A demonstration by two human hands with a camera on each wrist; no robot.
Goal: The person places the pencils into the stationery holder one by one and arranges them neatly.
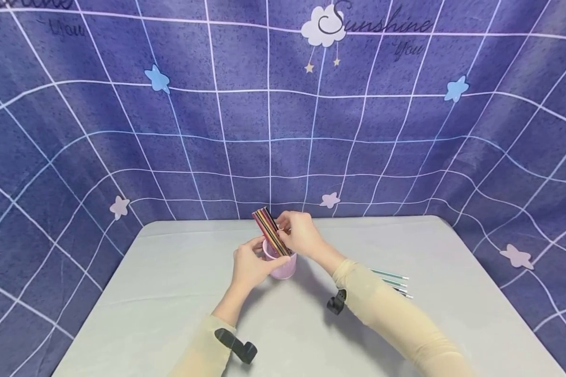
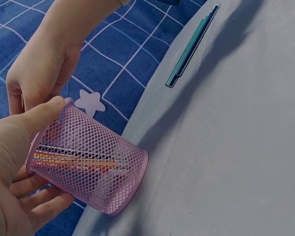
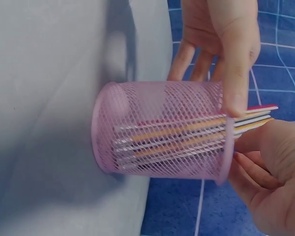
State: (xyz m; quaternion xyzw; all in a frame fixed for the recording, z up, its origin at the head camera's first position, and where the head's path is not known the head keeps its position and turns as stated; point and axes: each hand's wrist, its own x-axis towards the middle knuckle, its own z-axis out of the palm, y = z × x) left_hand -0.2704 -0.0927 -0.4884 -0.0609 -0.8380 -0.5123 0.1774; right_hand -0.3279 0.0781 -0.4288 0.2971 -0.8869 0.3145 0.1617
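A pink mesh pencil cup (image 1: 283,269) stands on the table, and my left hand (image 1: 250,265) grips it near the rim. In the left wrist view the thumb of my left hand (image 2: 10,152) lies along the rim, with fingers round the far side. A bundle of pencils (image 1: 269,228), red, yellow and dark, leans in the cup with its upper ends sticking out. My right hand (image 1: 303,234) holds the pencils just above the rim. Through the mesh in the right wrist view, the pencils' (image 3: 177,132) lower ends show inside the cup, beside my right hand (image 3: 280,172).
Several teal and dark pencils (image 1: 390,274) lie on the table to the right, partly behind my right sleeve (image 1: 396,309). The pale table (image 1: 170,293) meets a blue grid-patterned curtain (image 1: 245,115) at the back and sides. Black straps (image 1: 236,344) are on both wrists.
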